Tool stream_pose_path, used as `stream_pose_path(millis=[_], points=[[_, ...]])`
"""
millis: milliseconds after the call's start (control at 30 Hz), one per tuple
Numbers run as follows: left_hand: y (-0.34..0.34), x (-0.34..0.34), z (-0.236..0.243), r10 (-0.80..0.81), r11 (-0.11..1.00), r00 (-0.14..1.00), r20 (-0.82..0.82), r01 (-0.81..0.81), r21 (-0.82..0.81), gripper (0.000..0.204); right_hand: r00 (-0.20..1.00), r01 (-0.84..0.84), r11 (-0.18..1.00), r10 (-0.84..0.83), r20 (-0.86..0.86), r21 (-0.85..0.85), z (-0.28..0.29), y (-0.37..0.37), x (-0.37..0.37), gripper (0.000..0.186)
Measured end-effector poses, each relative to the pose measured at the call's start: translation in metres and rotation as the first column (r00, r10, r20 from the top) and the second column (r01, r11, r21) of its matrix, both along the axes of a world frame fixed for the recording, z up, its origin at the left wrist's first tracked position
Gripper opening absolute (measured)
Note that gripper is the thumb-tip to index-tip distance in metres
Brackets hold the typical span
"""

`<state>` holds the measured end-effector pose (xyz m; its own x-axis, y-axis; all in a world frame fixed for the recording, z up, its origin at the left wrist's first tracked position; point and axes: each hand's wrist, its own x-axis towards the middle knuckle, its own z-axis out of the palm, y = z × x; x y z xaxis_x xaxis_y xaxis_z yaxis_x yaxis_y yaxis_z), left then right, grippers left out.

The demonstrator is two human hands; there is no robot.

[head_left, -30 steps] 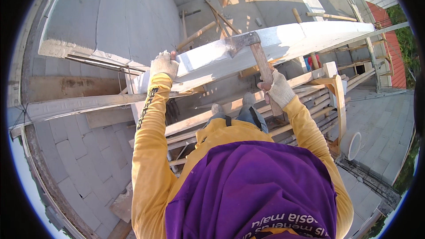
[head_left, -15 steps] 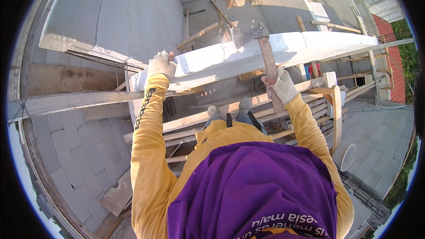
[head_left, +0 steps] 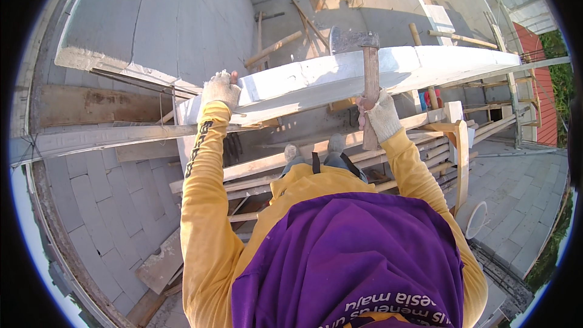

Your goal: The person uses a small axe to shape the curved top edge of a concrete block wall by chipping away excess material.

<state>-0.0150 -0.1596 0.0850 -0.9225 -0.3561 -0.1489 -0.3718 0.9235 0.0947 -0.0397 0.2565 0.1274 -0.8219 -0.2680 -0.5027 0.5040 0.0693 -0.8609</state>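
Person looks down from scaffolding, yellow long sleeves, purple cloth over the chest. Right hand (head_left: 381,115) in a white knit glove is wrapped tight round the wooden handle of a steel-headed hammer (head_left: 368,79), gripping low on the shaft. The handle stands nearly upright now; the grey head sits above the top edge of the long white rectangular beam (head_left: 340,82), which runs left to right across the middle of the view and rises slightly to the right. One second ago the hammer leaned left with its head lying on the beam's upper face; half a second ago it was already lifting; now the head is clear above the beam and the handle crosses in front of the beam's face. The right hand has moved little, only rotated with the handle.

Left hand (head_left: 221,90), also white-gloved, is closed over the left end of the white beam, fingers curled on its top edge. Same hold in both earlier frames; no visible shift.

Beam position unchanged across frames. Below it lie stacked wooden scaffold planks (head_left: 261,167), with the person's grey shoes (head_left: 316,152) on them. Grey block wall (head_left: 176,18) stands behind the beam. Grey block paving (head_left: 103,206) is far below at left. A white round bucket (head_left: 478,220) sits lower right.
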Motion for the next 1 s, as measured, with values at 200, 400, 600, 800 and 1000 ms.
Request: stream_pose_path(millis=[200,400,600,800,1000], points=[[0.001,0.001,0.006,0.016,1.000,0.999,0.035,-0.016,-0.002,0.045,0.962,-0.260,0.946,0.272,-0.038,0.196,0.020,0.003,0.005,0.036],[0.003,-0.003,0.010,0.012,1.000,0.996,0.091,-0.014,0.019,0.039,0.988,0.157,0.986,-0.157,0.001,-0.051,-0.011,-0.008,0.033,0.036],[0.003,-0.002,0.011,0.044,0.997,0.995,0.090,-0.049,0.051,0.036,0.995,-0.089,0.987,0.095,-0.040,0.137,-0.002,-0.001,0.057,0.037],[0.002,-0.001,0.010,-0.002,0.999,0.998,0.060,-0.001,0.041,0.038,0.990,0.143,0.989,-0.143,0.021,-0.024,-0.017,-0.007,0.076,0.039],[0.000,0.001,0.008,0.012,0.998,0.999,0.034,-0.014,0.054,0.041,0.997,-0.055,0.994,0.060,-0.046,0.100,-0.003,-0.013,0.085,0.037]])
